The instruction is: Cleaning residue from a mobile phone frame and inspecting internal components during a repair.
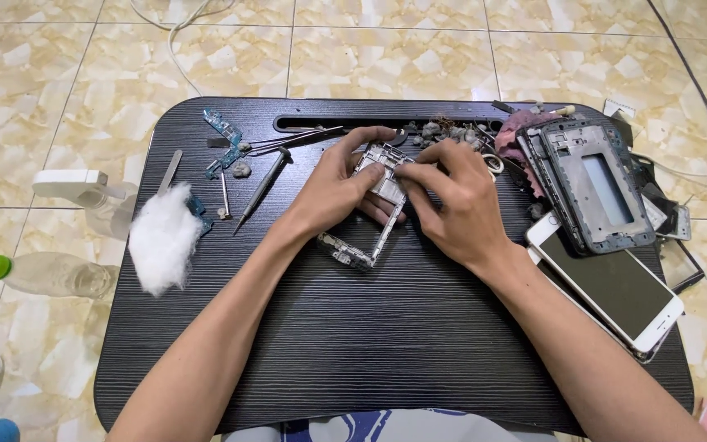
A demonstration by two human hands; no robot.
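Observation:
A silver phone mid-frame (370, 237) lies tilted on the black lap table (370, 344), near its middle. My left hand (339, 187) grips the frame's upper left side, thumb across the top. My right hand (452, 196) pinches the frame's upper right edge with its fingertips. Both hands cover the top half of the frame, so what lies under the fingers is hidden.
A cotton wad (161, 237), screwdriver (262, 190), tweezers (292, 141) and a small blue circuit board (224, 135) lie at the left. Stacked phone frames (595, 184) and a white phone (615, 286) sit at the right. A clear plastic bottle (51, 272) lies on the tiled floor.

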